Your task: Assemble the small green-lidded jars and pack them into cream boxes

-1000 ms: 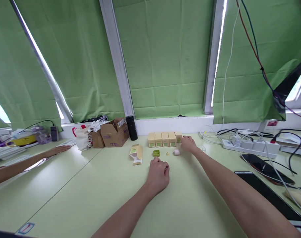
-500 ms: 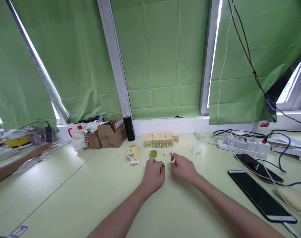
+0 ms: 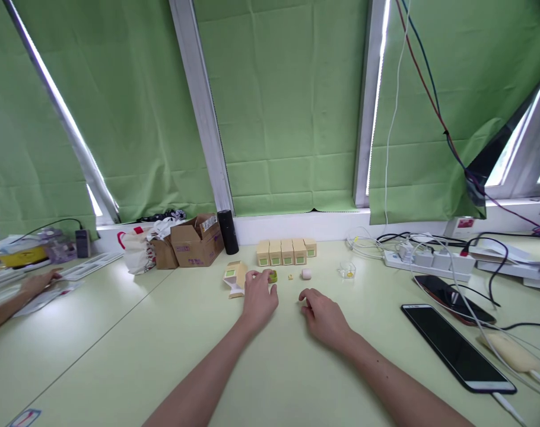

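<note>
My left hand [image 3: 258,299] reaches over the table beside a small olive-green container [image 3: 273,277]. Its fingertips are at the container's left side, and the thumb stands apart. Whether they touch it is hard to see. Just left of that hand lies an opened cardboard box [image 3: 235,277] with a white inner flap. My right hand [image 3: 324,317] rests on the table with loosely bent fingers and holds nothing. Beyond it sits a small pale pink cylinder [image 3: 306,274]. A tiny yellowish piece [image 3: 290,277] lies between the container and the cylinder.
Several small cardboard boxes [image 3: 282,252] stand in a row at the back. A clear dish [image 3: 347,271] with yellow bits sits right of them. Phones [image 3: 457,344], cables and a power strip [image 3: 430,264] occupy the right side. Another person's hand [image 3: 41,281] is at far left.
My left hand has moved left and forward, its fingers reaching to the green container. My right hand has drawn back from the pink cylinder, which now shows fully. The view has shifted slightly.
</note>
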A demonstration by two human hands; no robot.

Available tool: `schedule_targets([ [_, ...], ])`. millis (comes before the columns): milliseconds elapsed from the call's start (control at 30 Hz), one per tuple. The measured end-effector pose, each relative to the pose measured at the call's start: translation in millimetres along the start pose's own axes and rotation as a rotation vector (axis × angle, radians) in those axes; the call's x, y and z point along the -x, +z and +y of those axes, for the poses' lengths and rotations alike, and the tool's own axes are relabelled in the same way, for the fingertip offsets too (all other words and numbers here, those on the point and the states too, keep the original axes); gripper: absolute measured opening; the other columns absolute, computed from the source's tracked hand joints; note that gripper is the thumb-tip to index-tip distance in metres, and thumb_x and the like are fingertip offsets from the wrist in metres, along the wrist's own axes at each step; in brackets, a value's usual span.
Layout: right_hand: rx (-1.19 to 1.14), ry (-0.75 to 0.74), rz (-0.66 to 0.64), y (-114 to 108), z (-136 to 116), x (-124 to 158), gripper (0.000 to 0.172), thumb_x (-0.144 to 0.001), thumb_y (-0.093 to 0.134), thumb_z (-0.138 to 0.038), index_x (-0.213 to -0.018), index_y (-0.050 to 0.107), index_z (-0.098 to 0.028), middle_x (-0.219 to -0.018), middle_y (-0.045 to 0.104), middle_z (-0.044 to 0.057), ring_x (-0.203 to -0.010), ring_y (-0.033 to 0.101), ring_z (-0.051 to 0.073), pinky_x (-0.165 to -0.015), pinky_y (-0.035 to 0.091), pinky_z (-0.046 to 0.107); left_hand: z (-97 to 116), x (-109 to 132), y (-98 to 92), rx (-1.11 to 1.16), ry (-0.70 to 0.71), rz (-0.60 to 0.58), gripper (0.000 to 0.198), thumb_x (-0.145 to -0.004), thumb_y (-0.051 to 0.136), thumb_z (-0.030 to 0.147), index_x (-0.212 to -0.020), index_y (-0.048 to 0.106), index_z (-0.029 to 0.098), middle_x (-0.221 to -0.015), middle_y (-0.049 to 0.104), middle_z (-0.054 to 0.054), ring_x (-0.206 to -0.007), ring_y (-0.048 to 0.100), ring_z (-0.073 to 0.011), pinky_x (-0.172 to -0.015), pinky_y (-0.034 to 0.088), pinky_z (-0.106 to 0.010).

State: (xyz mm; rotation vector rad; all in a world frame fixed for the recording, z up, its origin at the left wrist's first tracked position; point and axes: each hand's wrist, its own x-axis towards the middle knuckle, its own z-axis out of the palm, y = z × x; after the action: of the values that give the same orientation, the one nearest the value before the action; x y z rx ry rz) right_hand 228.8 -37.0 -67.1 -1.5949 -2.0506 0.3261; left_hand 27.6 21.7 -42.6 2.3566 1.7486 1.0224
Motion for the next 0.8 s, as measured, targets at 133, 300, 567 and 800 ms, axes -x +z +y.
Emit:
schedule_targets([
  [133,0.068,-0.06,0.002,1.6,-3.4,3.4,0.024,-0.095,0.054,-0.015,-0.117,0.057,-0.024,-0.122,0.064,0.005,-0.083,0.066,0.018,-0.062,0.029,0.029,-8.1,-17.1,-0.5,-0.132,-0.106,-0.111,0.051,-0.09,0.056,0.018,-0.14,0.05,0.016,-0.125,0.067,-0.013,-0.134,0.045,-0.0344,-0.109,0.036,-0.043],
  [300,0.103,-0.099,-0.003,1.5,-6.3,5.8,0.024,-0.094,0.055,-0.014,-0.115,0.058,-0.023,-0.118,0.064,0.004,-0.082,0.066,0.018,-0.061,0.025,0.03,-18.2,-35.2,8.4,-0.178,-0.144,-0.186,0.061,-0.084,0.063,0.02,-0.143,0.049,0.012,-0.139,0.06,-0.02,-0.139,0.042,-0.0384,-0.111,0.034,-0.042],
  [567,0.097,-0.102,-0.017,1.6,-4.2,5.0,0.022,-0.093,0.055,-0.014,-0.113,0.06,-0.023,-0.115,0.065,0.004,-0.083,0.067,0.019,-0.062,0.026,0.029,-31.1,-44.7,28.2,-0.162,-0.214,-0.237,0.06,-0.083,0.063,0.018,-0.143,0.053,0.019,-0.144,0.06,-0.018,-0.14,0.043,-0.0403,-0.11,0.037,-0.049],
  [800,0.086,-0.095,-0.018,1.3,-3.3,5.4,0.024,-0.093,0.057,-0.015,-0.116,0.06,-0.023,-0.117,0.065,0.005,-0.085,0.067,0.02,-0.063,0.027,0.029,-40.1,-47.6,35.0,-0.111,-0.229,-0.222,0.045,-0.087,0.063,0.021,-0.132,0.062,0.023,-0.142,0.063,-0.014,-0.14,0.043,-0.0397,-0.109,0.035,-0.054],
])
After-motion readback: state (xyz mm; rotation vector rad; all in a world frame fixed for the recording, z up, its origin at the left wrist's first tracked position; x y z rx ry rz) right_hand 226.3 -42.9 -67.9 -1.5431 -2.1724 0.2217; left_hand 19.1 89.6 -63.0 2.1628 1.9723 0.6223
